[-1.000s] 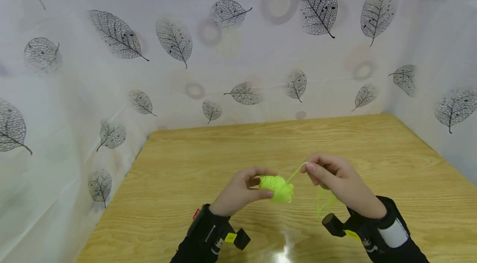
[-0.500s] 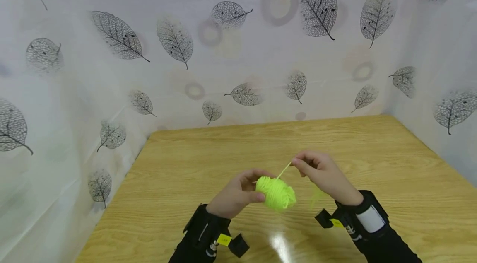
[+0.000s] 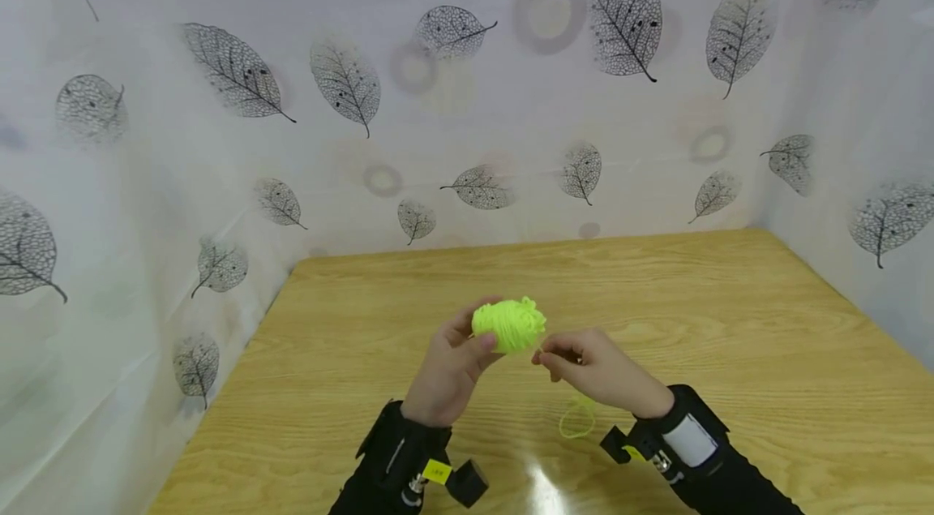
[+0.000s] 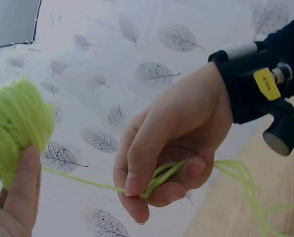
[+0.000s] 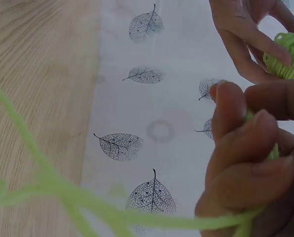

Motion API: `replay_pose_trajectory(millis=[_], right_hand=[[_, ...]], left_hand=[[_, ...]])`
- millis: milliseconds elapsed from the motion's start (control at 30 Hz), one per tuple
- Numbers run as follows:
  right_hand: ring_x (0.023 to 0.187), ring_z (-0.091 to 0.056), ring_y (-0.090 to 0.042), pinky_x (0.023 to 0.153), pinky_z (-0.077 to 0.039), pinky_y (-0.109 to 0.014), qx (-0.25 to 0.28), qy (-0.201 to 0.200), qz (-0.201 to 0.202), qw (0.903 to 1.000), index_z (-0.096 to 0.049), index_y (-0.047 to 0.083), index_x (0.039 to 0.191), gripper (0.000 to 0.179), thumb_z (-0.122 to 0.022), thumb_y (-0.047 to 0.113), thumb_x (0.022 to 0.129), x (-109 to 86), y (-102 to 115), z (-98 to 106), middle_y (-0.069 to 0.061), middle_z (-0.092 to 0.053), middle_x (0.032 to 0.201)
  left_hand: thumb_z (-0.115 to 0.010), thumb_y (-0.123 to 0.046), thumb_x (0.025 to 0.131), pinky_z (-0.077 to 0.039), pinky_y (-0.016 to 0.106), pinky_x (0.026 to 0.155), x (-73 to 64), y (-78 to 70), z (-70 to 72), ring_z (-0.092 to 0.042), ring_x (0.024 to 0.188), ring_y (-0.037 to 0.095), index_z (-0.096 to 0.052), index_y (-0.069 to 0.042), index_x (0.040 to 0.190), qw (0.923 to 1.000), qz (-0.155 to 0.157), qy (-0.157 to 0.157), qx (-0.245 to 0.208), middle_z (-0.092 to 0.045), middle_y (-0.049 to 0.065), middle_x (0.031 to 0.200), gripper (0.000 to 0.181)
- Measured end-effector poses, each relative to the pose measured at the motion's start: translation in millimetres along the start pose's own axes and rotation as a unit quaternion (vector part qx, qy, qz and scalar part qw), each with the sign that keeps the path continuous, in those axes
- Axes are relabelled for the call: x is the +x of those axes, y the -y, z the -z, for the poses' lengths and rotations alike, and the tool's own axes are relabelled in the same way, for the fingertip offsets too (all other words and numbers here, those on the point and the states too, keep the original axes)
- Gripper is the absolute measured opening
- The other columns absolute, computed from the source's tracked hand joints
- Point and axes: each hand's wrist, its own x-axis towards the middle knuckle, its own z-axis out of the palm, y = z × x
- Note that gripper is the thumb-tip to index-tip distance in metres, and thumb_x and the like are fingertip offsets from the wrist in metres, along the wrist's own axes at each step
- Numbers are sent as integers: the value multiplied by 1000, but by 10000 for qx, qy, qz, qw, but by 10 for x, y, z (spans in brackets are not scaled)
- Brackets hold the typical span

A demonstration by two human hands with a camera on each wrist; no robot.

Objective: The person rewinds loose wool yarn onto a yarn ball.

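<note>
Between the thumb and finger of the right hand a thin strand is pinched, and the other fingers curl around more yarn. The left hand has its thumb and fingers bent round the bright yellow-green ball of yarn, up over the surface and near the right hand. To do this well, I think the strand should be snug but not tight, and the left hand should grip softly so the ball doesn't squash. The loose loops trailing below the right hand should be spread apart so they don't tangle. They may hang or touch the surface; I can't tell. The ball's back is hidden, both wrist views cut it off, and the head view hardly shows the strand.
</note>
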Motion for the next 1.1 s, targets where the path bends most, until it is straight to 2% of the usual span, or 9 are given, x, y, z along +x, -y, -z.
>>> replay_pose_trajectory(millis=[133,267,400,567,667,833,967,1100], right_hand=[[58,-53,-5,48,-49,-25,-14,276,122,9995,-65,11,84,16,-53,4,92,-7,28,-34,3,-64,75],[60,-56,-6,48,-51,-25,48,530,185,9984,-66,13,86,14,-54,10,92,-25,95,-62,5,-64,75],[68,-59,-6,55,-53,-27,104,677,454,9966,-66,14,87,13,-56,9,91,-50,153,-90,4,-66,81],[73,-60,-5,62,-54,-28,124,651,1211,9904,-64,15,86,14,-58,3,88,-74,196,-134,4,-66,81],[70,-59,-4,60,-54,-26,293,695,1373,9877,-64,16,84,15,-58,3,88,-85,238,-141,4,-64,77],[63,-54,0,52,-50,-20,576,784,1465,9844,-64,13,82,19,-56,-3,87,-104,319,-115,2,-63,73],[55,-44,2,43,-40,-15,749,781,1541,9821,-65,10,83,25,-52,-12,84,-129,364,-73,-1,-64,74],[46,-32,0,37,-32,-15,888,731,1557,9811,-65,8,85,25,-52,-13,85,-156,409,-15,-2,-62,73]], left_hand=[[-61,-13,88,-49,26,85,15,-7,-29,-55,100,16,-50,-5,122,9973,-222,-686,-111,-53,7,115,36],[-55,-7,92,-48,25,87,30,-13,-44,-54,101,16,-47,-1,123,9912,-415,-1217,-329,-53,6,114,33],[-47,-4,96,-46,28,91,44,2,-34,-53,105,18,-47,-5,121,9853,-531,-1466,-694,-51,8,117,26],[-46,-3,96,-49,30,89,67,27,-27,-56,103,20,-48,-5,119,9766,-644,-1812,-958,-51,10,117,23],[-51,-4,94,-50,29,86,79,44,-19,-56,103,20,-48,-2,120,9700,-815,-2141,-808,-52,10,116,26],[-57,-2,89,-50,26,85,98,78,5,-56,103,20,-44,4,124,9600,-1040,-2587,-240,-48,12,117,38],[-60,-1,87,-50,27,86,110,99,18,-55,105,22,-44,6,127,9539,-1089,-2795,131,-47,16,118,43],[-63,-2,85,-50,27,84,118,118,32,-55,105,24,-45,5,127,9478,-1150,-2934,488,-49,19,119,46]])
